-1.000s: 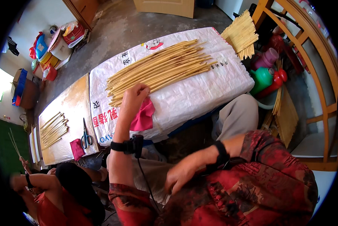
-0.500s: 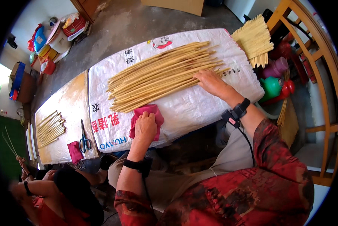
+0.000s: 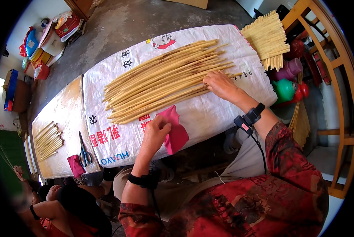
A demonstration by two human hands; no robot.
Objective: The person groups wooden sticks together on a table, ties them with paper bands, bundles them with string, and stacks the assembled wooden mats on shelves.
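A wide row of long, thin yellow-brown stalks (image 3: pixel 161 81) lies side by side across a white woven sack (image 3: pixel 137 154) spread on the table. My right hand (image 3: pixel 221 85) is closed at the right end of the nearest stalks, thumb and fingers pinched on a stalk. Below the row, my left hand (image 3: pixel 155 133) has its fingers curled at the left edge of a dark pink cloth (image 3: pixel 177 136). The cloth hangs toward the table's near edge, and part of the grip is hidden by the hand itself.
To the left, a board (image 3: pixel 66 102) bears shorter stalks (image 3: pixel 48 141), scissors (image 3: pixel 84 155) and another pink cloth (image 3: pixel 76 166). A co-worker (image 3: pixel 62 205) sits at lower left. Trimmed stalks (image 3: pixel 267 37) are stacked at far right, near a green container (image 3: pixel 283 91) and a wooden chair (image 3: pixel 338 63).
The pink cloth has shifted right, from beneath my left hand to its right side. My left hand has moved slightly right and nearer me. My right hand stays at the stalk ends.
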